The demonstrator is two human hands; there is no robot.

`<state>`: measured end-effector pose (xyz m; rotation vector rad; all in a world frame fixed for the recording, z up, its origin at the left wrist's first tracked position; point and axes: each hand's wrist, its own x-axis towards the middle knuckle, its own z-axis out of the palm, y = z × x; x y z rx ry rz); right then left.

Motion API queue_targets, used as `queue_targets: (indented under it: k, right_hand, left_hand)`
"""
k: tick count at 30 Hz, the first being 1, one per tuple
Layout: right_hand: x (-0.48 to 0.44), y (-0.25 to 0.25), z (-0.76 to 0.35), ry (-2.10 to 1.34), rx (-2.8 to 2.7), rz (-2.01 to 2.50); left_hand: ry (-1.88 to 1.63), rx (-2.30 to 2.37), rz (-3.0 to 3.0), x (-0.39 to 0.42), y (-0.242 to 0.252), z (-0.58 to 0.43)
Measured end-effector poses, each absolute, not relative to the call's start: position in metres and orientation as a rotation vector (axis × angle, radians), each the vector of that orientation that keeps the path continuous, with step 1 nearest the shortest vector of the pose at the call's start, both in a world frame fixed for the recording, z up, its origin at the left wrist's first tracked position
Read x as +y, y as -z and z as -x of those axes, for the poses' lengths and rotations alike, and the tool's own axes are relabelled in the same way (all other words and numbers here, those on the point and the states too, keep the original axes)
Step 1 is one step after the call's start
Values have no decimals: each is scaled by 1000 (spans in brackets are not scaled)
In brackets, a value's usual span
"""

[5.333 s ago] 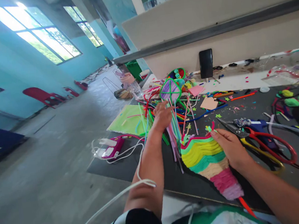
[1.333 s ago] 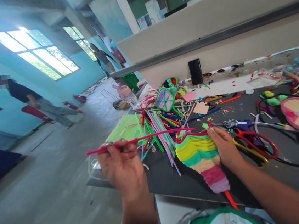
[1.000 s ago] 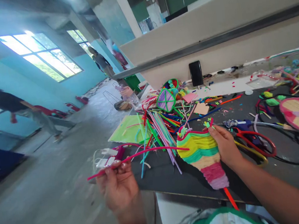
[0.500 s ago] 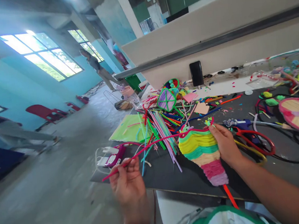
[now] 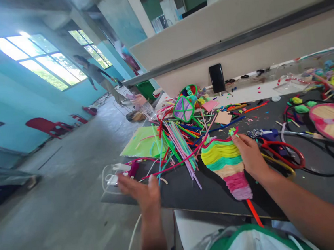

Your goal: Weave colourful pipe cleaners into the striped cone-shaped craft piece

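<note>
My right hand [image 5: 249, 152] pinches the upper right edge of a striped pipe-cleaner craft [image 5: 226, 162], with yellow, teal, tan, pink and lilac bands and an orange stem at its lower end. Small green stars sit on its top edge. From that edge a long pink pipe cleaner [image 5: 174, 166] runs left over the table. Its free end lies close to the thumb of my left hand [image 5: 142, 189], whose fingers are stretched out with nothing held between them. Whether the thumb touches the pipe cleaner, I cannot tell.
Loose pipe cleaners [image 5: 184, 147] lie in a heap beyond the craft. Right of my right hand are red-handled scissors [image 5: 297, 155], a glue gun [image 5: 272, 135] and black cables. A purple power strip [image 5: 131, 170] sits at the left edge. A phone [image 5: 216, 78] leans against the partition. People stand further off.
My left hand has let go of the pink pipe cleaner and opened, moving slightly up. The pipe cleaner's free end has shifted right. My right hand still holds the craft.
</note>
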<state>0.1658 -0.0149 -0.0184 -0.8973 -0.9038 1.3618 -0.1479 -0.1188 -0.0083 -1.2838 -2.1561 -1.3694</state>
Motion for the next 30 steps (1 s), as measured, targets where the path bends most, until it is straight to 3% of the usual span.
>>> queue_targets:
  k: [5,11,18,23,30]
  right_hand:
    - [-14,20,-165,-1336,-920,917]
    - [-13,21,-166,-1327,-941,922]
    - [-17,19,-166,-1293,-989,922]
    - [-23,17,-166,-1235,-1035,915]
    - [-23,15,-165,-1228,-1049,934]
  left_hand:
    - [1002,-2017,1574,-82,0,98]
    - [705,-2184,2113,-39,27,71]
    - [988,-2026,2147,-58,4,82]
    - [826,-1961,2238,-79,-29,77]
    - [1079,-1939,2026,-94,-37,73]
